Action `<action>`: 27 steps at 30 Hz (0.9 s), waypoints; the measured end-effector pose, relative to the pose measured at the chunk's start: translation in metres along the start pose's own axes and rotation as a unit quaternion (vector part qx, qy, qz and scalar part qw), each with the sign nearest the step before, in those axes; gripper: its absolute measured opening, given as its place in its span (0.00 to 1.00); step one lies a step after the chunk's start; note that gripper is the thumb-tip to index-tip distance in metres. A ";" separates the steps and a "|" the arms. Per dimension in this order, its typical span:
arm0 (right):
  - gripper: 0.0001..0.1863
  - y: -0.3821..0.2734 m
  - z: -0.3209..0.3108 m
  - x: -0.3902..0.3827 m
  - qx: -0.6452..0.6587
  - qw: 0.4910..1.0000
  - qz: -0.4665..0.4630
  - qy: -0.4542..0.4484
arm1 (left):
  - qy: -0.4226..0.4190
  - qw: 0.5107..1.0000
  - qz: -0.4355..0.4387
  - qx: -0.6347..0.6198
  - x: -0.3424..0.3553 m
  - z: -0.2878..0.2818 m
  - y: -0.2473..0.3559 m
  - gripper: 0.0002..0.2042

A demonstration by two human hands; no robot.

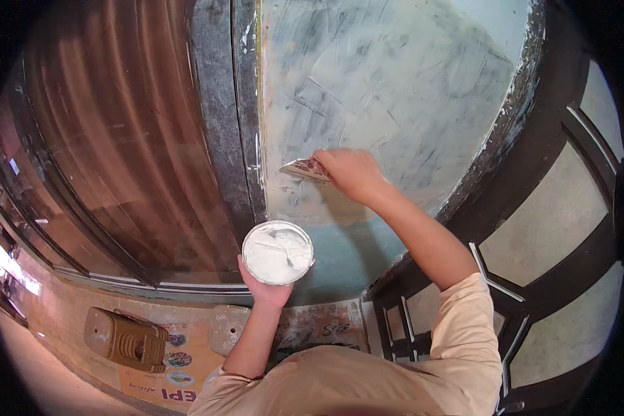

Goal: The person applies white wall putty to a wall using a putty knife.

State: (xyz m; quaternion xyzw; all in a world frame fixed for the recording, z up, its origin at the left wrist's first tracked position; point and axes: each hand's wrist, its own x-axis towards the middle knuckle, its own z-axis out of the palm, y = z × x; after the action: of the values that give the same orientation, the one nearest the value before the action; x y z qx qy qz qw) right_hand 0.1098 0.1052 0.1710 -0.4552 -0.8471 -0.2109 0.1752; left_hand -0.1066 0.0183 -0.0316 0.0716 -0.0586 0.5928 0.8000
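My left hand (274,290) holds up a round tub (245,258) from below and the side. White paste (277,253) fills the tub, its surface scooped and uneven. Higher and to the right, my right hand (353,175) is closed around a putty knife (305,168), whose blade points left and is smeared with paste. The blade lies at or very near the wall panel (395,90); contact cannot be made out for certain. Pale, streaky paste covers much of that panel, over a blue-green lower part.
A dark wooden frame (222,104) borders the panel, with brown curtained glass (125,139) to the left. A dark panelled door (534,215) stands at right. On the floor are a brown plastic stool (126,340), another stool (227,329) and a printed sheet (145,378).
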 end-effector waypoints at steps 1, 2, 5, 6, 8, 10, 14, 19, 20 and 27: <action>0.08 0.010 -0.011 0.013 -0.030 0.999 0.008 0.006 | -0.012 1.000 -0.010 -0.018 0.000 -0.001 -0.002 0.38; 0.08 0.016 -0.027 0.028 -0.057 0.998 0.014 0.011 | 0.028 1.000 0.008 0.001 -0.003 0.002 -0.005 0.38; 0.13 0.039 -0.101 0.056 -0.074 0.988 0.059 0.119 | -0.015 0.995 -0.015 -0.093 -0.007 -0.003 -0.005 0.38; 0.12 0.039 -0.123 0.057 -0.051 0.984 0.059 0.158 | 0.037 0.999 0.007 -0.020 -0.009 0.000 -0.008 0.38; 0.11 0.028 -0.134 0.054 -0.041 0.990 0.035 0.130 | 0.034 0.999 0.012 -0.001 -0.010 -0.002 -0.010 0.38; 0.09 0.014 -0.116 0.046 -0.025 0.999 -0.011 0.041 | 0.031 0.999 0.013 0.018 -0.010 -0.003 -0.013 0.38; 0.07 -0.020 -0.015 0.021 -0.051 0.981 -0.091 -0.165 | 0.052 0.999 0.004 -0.003 -0.009 0.000 -0.018 0.38; 0.07 0.010 -0.059 0.065 -0.165 0.981 -0.029 -0.100 | 0.036 0.999 0.009 -0.025 -0.011 0.002 -0.016 0.38; 0.07 0.016 -0.089 0.082 -0.163 0.986 -0.008 -0.032 | 0.028 0.999 0.020 -0.001 -0.013 0.001 -0.014 0.38; 0.09 0.012 -0.156 0.082 -0.128 0.988 -0.069 0.061 | 0.051 0.997 0.040 -0.040 -0.021 0.004 -0.009 0.38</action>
State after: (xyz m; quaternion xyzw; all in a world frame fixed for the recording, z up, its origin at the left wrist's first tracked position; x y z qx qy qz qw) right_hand 0.0939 0.0876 0.3461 -0.4010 -0.8302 -0.3565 0.1516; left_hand -0.1042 -0.0051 -0.0323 0.0074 -0.0441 0.6242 0.7800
